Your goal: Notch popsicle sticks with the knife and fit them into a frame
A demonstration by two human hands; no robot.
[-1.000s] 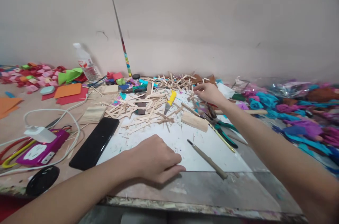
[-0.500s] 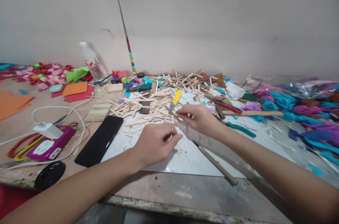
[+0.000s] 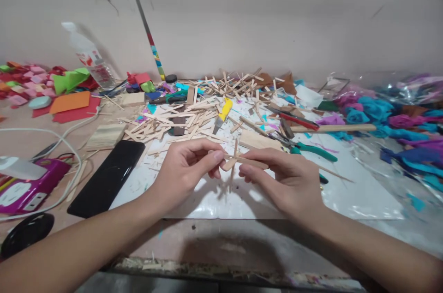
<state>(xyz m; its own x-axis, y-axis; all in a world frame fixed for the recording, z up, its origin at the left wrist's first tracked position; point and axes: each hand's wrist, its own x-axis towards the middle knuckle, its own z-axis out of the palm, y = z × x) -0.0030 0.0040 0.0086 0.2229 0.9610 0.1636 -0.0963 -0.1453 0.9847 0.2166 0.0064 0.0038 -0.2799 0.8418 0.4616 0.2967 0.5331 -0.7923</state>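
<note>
A small piece made of crossed thin wooden strips (image 3: 234,158) is held up over the white sheet (image 3: 207,205). My left hand (image 3: 190,168) pinches its left end between thumb and fingers. From the right, my right hand (image 3: 284,180) grips a wooden strip of the same piece, thumb below and fingers on top. Behind the hands lies a pile of loose wooden strips (image 3: 200,122), with a yellow-handled cutter (image 3: 224,110) on it.
A black phone (image 3: 107,177), a purple power socket (image 3: 38,184) and white cables are at left. Green-handled pliers (image 3: 316,151) and red-handled pliers (image 3: 301,121) lie at right, near blue and purple crumpled material (image 3: 374,110). A bottle (image 3: 90,57) leans against the wall.
My right hand has come down and nearer, and both hands now hold the crossed strips. The left hand has risen slightly in view. The camera view has shifted.
</note>
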